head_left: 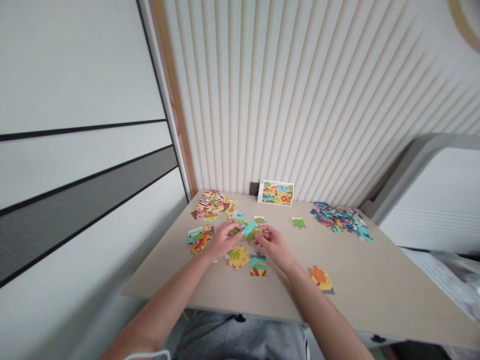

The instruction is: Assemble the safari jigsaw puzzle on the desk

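Reporting on a teal puzzle piece (248, 230) lying between both hands over the middle of the table (360, 285): it is judged to be light, stiff card, best taken by its edges, with thin tabs that could bend under a hard pinch. The right hand (272, 246) is pinching the piece's right side in a narrow grip, while the left hand (221, 241) is holding its fingers curled at the left edge, though a firm hold there cannot be confirmed. Loose pieces (213, 204) are lying far left of the picture card (275, 192).
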### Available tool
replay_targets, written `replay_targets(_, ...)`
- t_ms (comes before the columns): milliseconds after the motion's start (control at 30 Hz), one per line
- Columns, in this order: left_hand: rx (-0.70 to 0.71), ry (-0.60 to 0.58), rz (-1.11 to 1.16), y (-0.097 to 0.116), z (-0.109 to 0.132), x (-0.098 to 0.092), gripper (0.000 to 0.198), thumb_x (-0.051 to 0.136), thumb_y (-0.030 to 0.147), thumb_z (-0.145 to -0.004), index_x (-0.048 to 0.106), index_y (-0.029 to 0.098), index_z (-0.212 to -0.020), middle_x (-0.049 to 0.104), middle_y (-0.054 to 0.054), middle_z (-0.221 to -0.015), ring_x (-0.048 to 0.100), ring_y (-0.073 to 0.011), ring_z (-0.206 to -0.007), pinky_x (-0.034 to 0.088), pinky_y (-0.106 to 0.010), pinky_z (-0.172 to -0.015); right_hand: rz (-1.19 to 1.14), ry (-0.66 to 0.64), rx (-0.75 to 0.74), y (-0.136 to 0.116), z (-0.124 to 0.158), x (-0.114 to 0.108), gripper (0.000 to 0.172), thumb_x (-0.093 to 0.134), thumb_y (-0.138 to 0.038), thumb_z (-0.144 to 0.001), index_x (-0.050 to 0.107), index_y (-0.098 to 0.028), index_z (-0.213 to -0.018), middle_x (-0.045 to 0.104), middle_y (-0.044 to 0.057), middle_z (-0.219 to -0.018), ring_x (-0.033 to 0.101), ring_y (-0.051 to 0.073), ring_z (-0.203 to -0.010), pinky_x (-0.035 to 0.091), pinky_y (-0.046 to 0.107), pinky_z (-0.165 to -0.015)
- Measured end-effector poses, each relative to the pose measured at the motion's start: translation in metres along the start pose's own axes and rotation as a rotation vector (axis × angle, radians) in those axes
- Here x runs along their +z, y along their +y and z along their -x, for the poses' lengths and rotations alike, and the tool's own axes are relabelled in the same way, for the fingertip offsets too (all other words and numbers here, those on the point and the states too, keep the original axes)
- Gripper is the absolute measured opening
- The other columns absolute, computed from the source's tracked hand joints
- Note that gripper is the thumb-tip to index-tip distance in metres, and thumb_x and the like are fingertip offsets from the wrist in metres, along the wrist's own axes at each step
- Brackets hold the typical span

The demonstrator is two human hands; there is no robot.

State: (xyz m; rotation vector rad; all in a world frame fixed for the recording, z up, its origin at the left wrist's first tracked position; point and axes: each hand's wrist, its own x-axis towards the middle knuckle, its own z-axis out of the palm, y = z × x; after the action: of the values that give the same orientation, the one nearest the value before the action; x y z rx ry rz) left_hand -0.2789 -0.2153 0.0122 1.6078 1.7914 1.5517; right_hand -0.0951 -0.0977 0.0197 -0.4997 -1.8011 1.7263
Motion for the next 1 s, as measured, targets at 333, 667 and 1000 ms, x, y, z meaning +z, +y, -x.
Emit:
replay_targets(333, -0.063, 0.468, -0.098, -0.007, -0.01, -0.025, 0.023, 0.054, 0.042, -0.094, 0.06, 0.021, -0.091, 0.061, -0.003, -0.089, 0.06, -0.0202, -0.085, 0.049, -0.028, -0.07, 0.749, -0.342, -0.315, 0.003, 0.012, 0.003, 0.051, 0.075, -0.047, -0.085, 0.067, -0.023, -0.129, 0.068, 0.011, -0.12, 0.06, 0.026, -0.111, 0.045, 0.04, -0.099)
replay_targets(667, -0.028, 0.599, -0.246, -0.012, -0.008, -0.045, 0.017, 0.054, 0.037, -0.092, 0.06, 0.021, -0.089, 0.063, -0.004, -0.092, 0.061, -0.022, -0.092, 0.049, -0.03, -0.081, 0.867, -0.489, -0.458, -0.003, 0.02, 0.011, 0.048, 0.074, -0.044, -0.087, 0.066, -0.025, -0.13, 0.065, 0.01, -0.124, 0.058, 0.025, -0.117, 0.042, 0.039, -0.104)
replay_targets(1000, -0.074, 0.615, -0.312, -0.033, 0.01, -0.091, 0.025, 0.055, 0.043, -0.09, 0.061, 0.02, -0.08, 0.062, -0.002, -0.081, 0.059, -0.021, -0.082, 0.045, -0.028, -0.074, 0.892, -0.482, -0.458, 0.0, 0.021, 0.017, 0.056, 0.076, -0.053, -0.082, 0.067, -0.024, -0.128, 0.067, 0.01, -0.115, 0.061, 0.025, -0.109, 0.044, 0.037, -0.099)
